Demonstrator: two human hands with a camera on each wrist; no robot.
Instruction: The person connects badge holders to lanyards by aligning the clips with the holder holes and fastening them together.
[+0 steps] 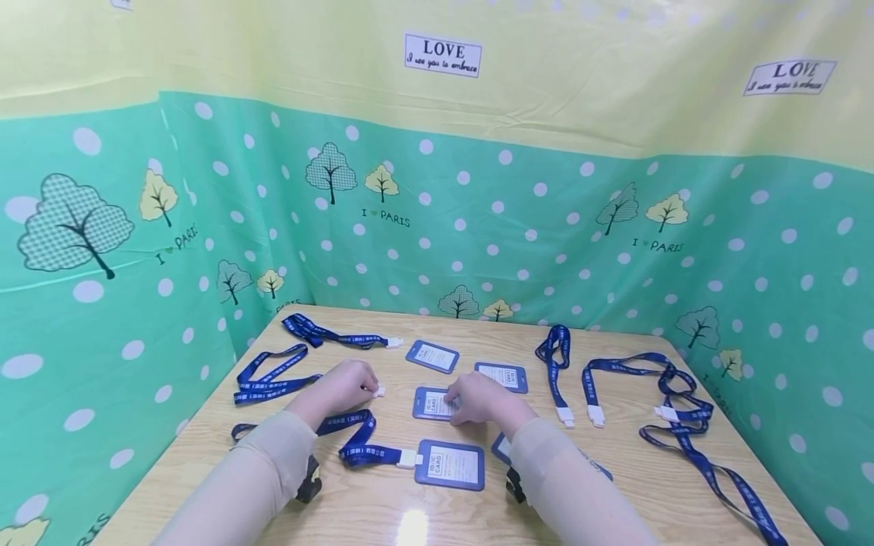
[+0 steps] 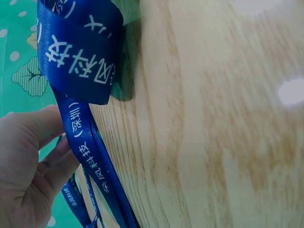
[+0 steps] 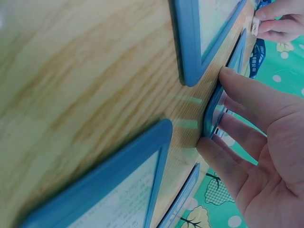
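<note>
My left hand (image 1: 347, 387) pinches the white plastic clip (image 1: 379, 392) at the end of a blue lanyard. In the left wrist view, printed blue lanyard strap (image 2: 78, 61) stands large in front of that hand, hiding some fingers. With thumb and fingers on its edges, my right hand (image 1: 481, 400) holds a blue-framed ID card holder (image 1: 426, 404) at the middle of the table. The right wrist view shows that grip on the holder's frame (image 3: 211, 110) from close by. Nearer me lies a card holder (image 1: 451, 464) joined to another lanyard's clip (image 1: 408, 459).
Behind the hands lie two more card holders (image 1: 432, 356) (image 1: 501, 377); another (image 1: 501, 447) is partly under my right forearm. Blue lanyards (image 1: 334, 337) are spread at the left, and several more (image 1: 560, 364) at the right. A patterned curtain (image 1: 478, 250) borders the wooden table (image 1: 382, 516).
</note>
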